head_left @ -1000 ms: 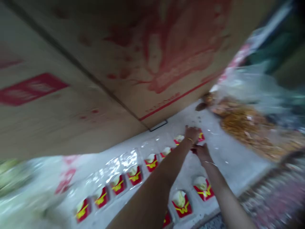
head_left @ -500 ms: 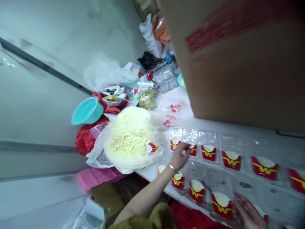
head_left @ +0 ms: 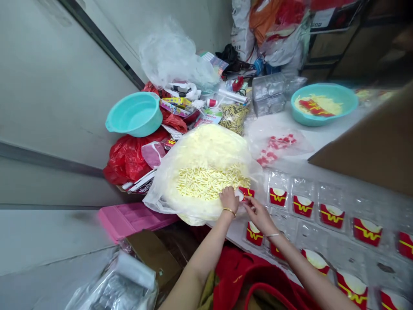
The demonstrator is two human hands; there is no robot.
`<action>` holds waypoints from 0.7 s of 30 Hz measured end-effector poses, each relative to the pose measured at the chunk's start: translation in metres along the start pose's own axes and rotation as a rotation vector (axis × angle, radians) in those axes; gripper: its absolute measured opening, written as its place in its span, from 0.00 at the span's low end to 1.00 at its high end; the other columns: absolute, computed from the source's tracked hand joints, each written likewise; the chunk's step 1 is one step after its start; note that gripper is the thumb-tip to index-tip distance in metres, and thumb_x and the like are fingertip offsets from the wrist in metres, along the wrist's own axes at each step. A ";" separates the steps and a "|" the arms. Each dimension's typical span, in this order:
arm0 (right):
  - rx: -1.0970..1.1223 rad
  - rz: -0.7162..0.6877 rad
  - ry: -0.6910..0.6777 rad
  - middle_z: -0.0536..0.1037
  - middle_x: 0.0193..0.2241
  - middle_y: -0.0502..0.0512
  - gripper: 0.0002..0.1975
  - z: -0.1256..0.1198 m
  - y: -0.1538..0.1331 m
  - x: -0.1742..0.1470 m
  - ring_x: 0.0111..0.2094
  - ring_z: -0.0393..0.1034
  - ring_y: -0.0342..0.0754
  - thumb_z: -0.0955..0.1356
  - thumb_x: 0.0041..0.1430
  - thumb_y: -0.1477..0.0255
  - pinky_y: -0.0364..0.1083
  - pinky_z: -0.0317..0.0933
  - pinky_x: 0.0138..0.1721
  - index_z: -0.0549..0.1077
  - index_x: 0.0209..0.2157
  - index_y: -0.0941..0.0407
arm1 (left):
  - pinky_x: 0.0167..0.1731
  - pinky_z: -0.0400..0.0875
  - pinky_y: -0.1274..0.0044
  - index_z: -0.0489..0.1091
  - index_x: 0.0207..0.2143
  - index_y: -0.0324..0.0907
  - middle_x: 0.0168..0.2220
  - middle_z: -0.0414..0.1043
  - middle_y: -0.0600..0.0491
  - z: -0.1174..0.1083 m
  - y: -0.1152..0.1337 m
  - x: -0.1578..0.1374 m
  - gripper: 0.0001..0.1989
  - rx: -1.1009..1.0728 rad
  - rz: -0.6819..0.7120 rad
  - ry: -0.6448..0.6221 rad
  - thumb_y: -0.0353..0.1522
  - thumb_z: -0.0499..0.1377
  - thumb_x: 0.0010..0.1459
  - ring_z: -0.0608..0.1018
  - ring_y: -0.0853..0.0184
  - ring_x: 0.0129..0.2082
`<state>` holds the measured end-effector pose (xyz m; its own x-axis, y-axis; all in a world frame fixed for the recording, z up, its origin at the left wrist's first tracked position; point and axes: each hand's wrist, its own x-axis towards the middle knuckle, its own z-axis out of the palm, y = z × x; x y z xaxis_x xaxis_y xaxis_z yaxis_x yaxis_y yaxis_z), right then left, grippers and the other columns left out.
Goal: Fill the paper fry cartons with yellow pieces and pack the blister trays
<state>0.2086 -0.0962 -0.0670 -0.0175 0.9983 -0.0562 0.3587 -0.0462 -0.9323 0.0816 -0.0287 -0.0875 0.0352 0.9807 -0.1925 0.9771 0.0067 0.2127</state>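
A clear plastic bag (head_left: 167,185) lies open on the table, spread under a heap of small pale-yellow fry-shaped sticks (head_left: 206,181). At the heap's right edge is a small red fry carton (head_left: 247,192) with yellow markings and a white mouth. My left hand (head_left: 229,199), wearing a gold bracelet, is at the carton's mouth with its fingers curled; what they hold is hidden. From the right, my right hand (head_left: 258,215) pinches the carton. To the right, rows of clear plastic trays (head_left: 301,187) hold similar red cartons (head_left: 302,206).
A turquoise basin (head_left: 135,115) stands at the left on red bags (head_left: 125,157). Another basin (head_left: 324,118) with pale sticks and red pieces is at the back right. A cardboard box (head_left: 371,142) juts in from the right. Pink-and-white pieces (head_left: 277,146) lie in a bag behind the trays.
My left hand has moved left from the trays to the heap of sticks. My right hand has come from the lower right to the carton. The view has shifted, showing the back right basin more fully.
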 end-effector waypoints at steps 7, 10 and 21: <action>-0.411 -0.234 -0.014 0.54 0.62 0.66 0.39 0.019 0.036 0.037 0.64 0.43 0.59 0.64 0.51 0.74 0.62 0.47 0.60 0.46 0.63 0.60 | 0.37 0.60 0.75 0.66 0.33 0.42 0.33 0.69 0.53 -0.012 -0.019 0.008 0.07 -0.272 0.190 -0.060 0.35 0.52 0.60 0.70 0.66 0.36; -0.523 -0.293 -0.002 0.56 0.60 0.67 0.42 0.021 0.039 0.044 0.62 0.48 0.60 0.67 0.52 0.66 0.61 0.49 0.60 0.43 0.63 0.60 | 0.31 0.59 0.79 0.65 0.32 0.42 0.28 0.68 0.55 -0.022 -0.025 0.019 0.07 -0.462 0.245 -0.142 0.34 0.51 0.61 0.69 0.70 0.29; -0.558 -0.303 -0.027 0.58 0.58 0.68 0.46 0.023 0.013 0.054 0.58 0.52 0.63 0.68 0.50 0.59 0.63 0.48 0.58 0.42 0.64 0.59 | 0.26 0.60 0.82 0.62 0.30 0.41 0.23 0.62 0.59 -0.050 -0.075 0.029 0.04 -0.833 0.032 -0.123 0.32 0.54 0.56 0.65 0.73 0.24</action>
<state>0.1906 -0.0435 -0.0908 -0.2155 0.9624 0.1654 0.7663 0.2717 -0.5823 -0.0013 0.0091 -0.0608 0.1299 0.9548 -0.2675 0.5027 0.1691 0.8477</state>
